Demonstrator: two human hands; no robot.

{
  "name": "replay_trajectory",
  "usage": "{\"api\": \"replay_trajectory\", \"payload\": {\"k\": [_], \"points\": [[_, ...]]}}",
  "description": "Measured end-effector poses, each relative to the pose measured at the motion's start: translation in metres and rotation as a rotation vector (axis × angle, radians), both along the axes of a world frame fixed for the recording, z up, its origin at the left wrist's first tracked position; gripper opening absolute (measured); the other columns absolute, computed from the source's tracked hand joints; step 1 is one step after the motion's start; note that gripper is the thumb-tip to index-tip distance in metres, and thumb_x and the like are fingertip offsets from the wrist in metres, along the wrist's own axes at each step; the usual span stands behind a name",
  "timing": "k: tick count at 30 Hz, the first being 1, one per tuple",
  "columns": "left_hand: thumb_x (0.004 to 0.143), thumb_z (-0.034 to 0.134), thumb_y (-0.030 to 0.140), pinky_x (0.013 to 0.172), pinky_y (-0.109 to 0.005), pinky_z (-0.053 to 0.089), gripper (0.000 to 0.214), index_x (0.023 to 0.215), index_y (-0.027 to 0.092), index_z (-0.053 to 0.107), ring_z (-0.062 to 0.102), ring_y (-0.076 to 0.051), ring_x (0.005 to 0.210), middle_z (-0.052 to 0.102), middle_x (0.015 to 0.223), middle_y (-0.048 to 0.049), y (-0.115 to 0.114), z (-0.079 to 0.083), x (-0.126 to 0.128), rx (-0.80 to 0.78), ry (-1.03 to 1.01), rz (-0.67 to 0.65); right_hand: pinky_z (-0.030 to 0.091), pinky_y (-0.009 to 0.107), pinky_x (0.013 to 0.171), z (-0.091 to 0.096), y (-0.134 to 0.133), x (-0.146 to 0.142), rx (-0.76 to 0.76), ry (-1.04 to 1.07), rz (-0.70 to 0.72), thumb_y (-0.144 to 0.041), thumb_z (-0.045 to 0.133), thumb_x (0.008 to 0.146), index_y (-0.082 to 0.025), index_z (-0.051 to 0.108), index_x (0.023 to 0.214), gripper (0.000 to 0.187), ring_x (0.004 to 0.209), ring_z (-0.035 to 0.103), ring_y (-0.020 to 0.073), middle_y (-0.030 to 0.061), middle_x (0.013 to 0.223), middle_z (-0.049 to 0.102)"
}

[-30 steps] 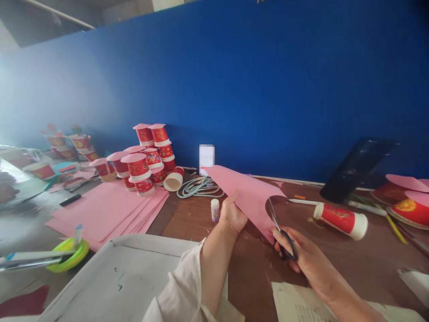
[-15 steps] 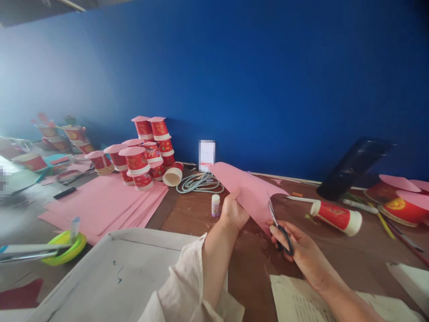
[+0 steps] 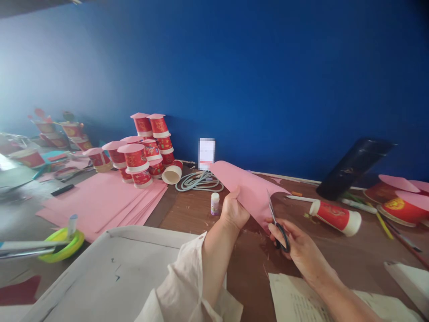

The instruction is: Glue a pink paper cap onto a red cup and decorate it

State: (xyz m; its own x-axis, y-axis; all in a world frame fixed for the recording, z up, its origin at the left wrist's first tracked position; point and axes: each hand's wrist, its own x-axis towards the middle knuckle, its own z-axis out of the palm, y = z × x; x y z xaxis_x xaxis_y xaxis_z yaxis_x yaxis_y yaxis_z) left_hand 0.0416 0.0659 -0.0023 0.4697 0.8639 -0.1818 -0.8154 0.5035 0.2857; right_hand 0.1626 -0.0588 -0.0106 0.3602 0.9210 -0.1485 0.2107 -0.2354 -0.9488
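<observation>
My left hand [image 3: 234, 211] grips a sheet of pink paper [image 3: 246, 181] by its near edge, thumb on top, the sheet held up off the table and curling. Black-handled scissors [image 3: 280, 235] are in my right hand [image 3: 296, 243], fingers through the loops. Their blades point away from me and lie against the right part of the pink paper. How far the blades are apart is hard to make out. Just left of my left hand stands a small glue stick [image 3: 215, 204] with a white cap. A red paper cup [image 3: 331, 217] lies on its side right of the scissors.
Stacked red cups with pink paper tops [image 3: 136, 158] stand at left, behind a pile of pink sheets [image 3: 100, 201]. A coiled grey cable [image 3: 197, 182] lies near the blue wall [image 3: 254, 89]. A black bottle [image 3: 351, 170] leans at right. A grey tray [image 3: 140, 268] lies front left.
The view has shifted very slightly. Both hands, the pink paper and the scissors keep almost the same position.
</observation>
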Motion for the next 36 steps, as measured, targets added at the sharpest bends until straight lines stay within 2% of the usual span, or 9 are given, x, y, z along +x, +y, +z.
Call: {"api": "replay_trajectory", "payload": {"k": [6, 14, 30, 36], "points": [[0.093, 0.054, 0.026, 0.098, -0.037, 0.054, 0.029, 0.112, 0.009, 0.067, 0.071, -0.025, 0.101, 0.074, 0.103, -0.0144, 0.0022, -0.0045, 0.0009, -0.039, 0.015, 0.003, 0.037, 0.025, 0.050, -0.0024, 0.0011, 0.0004, 0.014, -0.015, 0.003, -0.068, 0.070, 0.071, -0.023, 0.073, 0.106, 0.057, 0.067, 0.058, 0.0171, 0.0018, 0.076, 0.067], [0.094, 0.052, 0.025, 0.100, -0.036, 0.053, 0.027, 0.110, 0.009, 0.067, 0.071, -0.024, 0.101, 0.074, 0.103, -0.0144, 0.0006, -0.0017, 0.0000, -0.027, 0.020, 0.019, 0.043, 0.026, 0.058, -0.0055, 0.0016, 0.0013, 0.033, -0.026, 0.007, -0.062, 0.073, 0.073, -0.022, 0.073, 0.107, 0.053, 0.071, 0.059, 0.0176, 0.0012, 0.074, 0.066], [0.093, 0.051, 0.025, 0.103, -0.038, 0.051, 0.027, 0.108, 0.010, 0.068, 0.067, -0.027, 0.113, 0.073, 0.108, -0.0156, 0.0000, -0.0009, -0.0001, -0.007, 0.011, 0.003, 0.041, 0.026, 0.055, -0.0041, -0.0012, -0.0016, 0.027, -0.019, -0.010, -0.066, 0.072, 0.070, -0.021, 0.072, 0.106, 0.057, 0.069, 0.058, 0.0178, 0.0018, 0.072, 0.065], [0.093, 0.051, 0.023, 0.101, -0.035, 0.052, 0.025, 0.106, 0.010, 0.068, 0.069, -0.024, 0.107, 0.074, 0.103, -0.0142, 0.0004, -0.0004, -0.0010, -0.001, 0.010, 0.018, 0.040, 0.025, 0.055, -0.0054, -0.0033, -0.0003, 0.011, 0.014, -0.008, -0.065, 0.072, 0.073, -0.022, 0.070, 0.109, 0.056, 0.070, 0.058, 0.0174, 0.0014, 0.074, 0.065]]}}
